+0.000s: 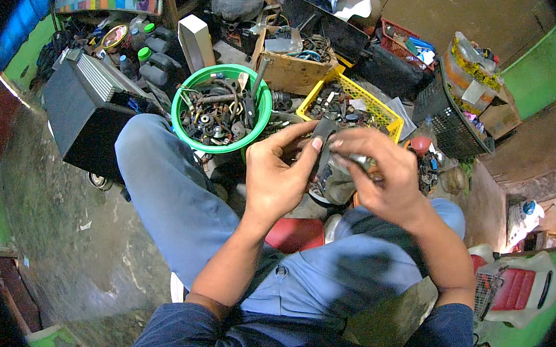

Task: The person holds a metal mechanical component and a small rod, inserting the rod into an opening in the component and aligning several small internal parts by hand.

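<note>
**Navy cloth sleeves (174, 344) frame two hands at a flat, dark grey, oblong piece (325, 135)**

The left hand (279, 176) pinches the piece between thumb and fingers. The right hand (387, 172), fingers curled and blurred, is at the piece's right side; whether it grips anything, I cannot tell. Below are bent legs in faded blue trousers (167, 190). Beyond, a round green plastic basin (223, 149) of mixed metal parts (220, 116) stands left of a yellow slotted plastic crate (372, 101).
</note>
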